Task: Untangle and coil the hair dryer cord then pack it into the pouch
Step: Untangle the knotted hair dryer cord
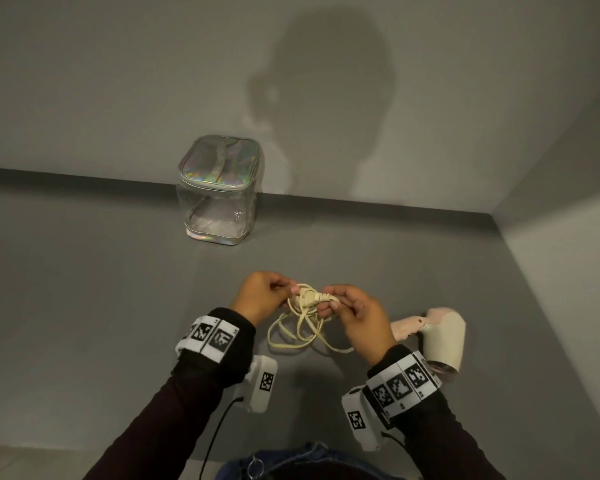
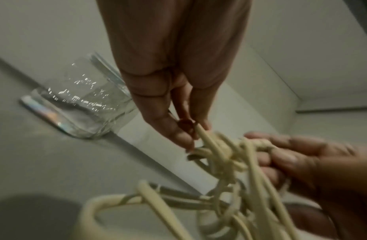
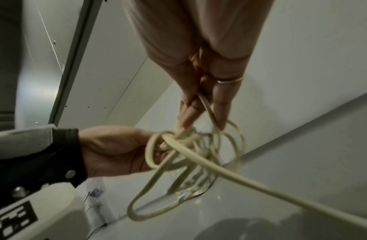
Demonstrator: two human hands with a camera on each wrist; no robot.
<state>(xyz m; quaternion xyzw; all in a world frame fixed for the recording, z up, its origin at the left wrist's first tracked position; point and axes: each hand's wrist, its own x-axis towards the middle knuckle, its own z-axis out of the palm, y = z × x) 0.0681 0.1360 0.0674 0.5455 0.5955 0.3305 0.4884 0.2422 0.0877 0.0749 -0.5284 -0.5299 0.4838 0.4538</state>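
A cream cord (image 1: 302, 327) hangs in tangled loops between my two hands, above the grey table (image 1: 84, 289). My left hand (image 1: 262, 295) pinches the plug end of the cord (image 2: 207, 141) with thumb and fingers. My right hand (image 1: 352, 315) grips the knotted part (image 3: 182, 133) from the other side. The pale pink hair dryer (image 1: 437, 337) lies on the table just right of my right wrist, its nozzle toward me. The clear pouch (image 1: 219, 190) with a shiny iridescent lid stands zipped at the back by the wall.
Grey walls enclose the table at the back (image 1: 326, 98) and on the right (image 1: 568, 254). Camera units are strapped under both wrists, with a black cable (image 1: 215, 441) trailing from the left one.
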